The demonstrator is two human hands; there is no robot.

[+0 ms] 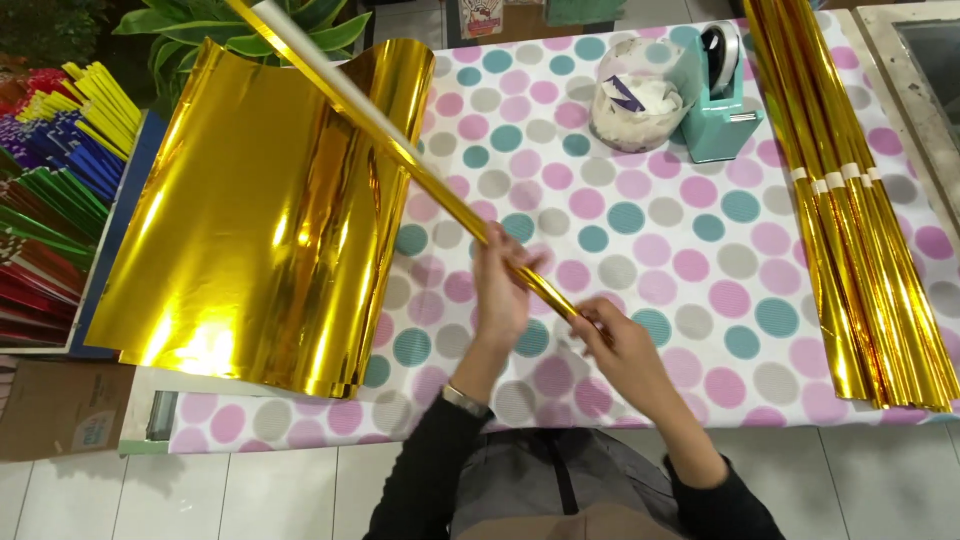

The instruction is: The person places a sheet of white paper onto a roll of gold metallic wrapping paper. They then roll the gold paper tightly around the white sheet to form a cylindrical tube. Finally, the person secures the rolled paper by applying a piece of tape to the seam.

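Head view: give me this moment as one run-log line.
left hand: grips gold roll | right hand: pinches its near end | roll: tilted above dotted table | gold sheets: left

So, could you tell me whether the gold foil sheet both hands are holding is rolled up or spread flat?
Rolled up. The gold foil sheet forms a thin, tight tube running diagonally; the left hand and right hand grip its near end.

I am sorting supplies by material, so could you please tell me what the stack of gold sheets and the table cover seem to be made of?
Stack of gold sheets: apparently thin metallic foil or metallised film, mirror-glossy, with bright glare and curling edges. Table cover: probably matte paper or cloth with printed dots; the picture leaves it open.
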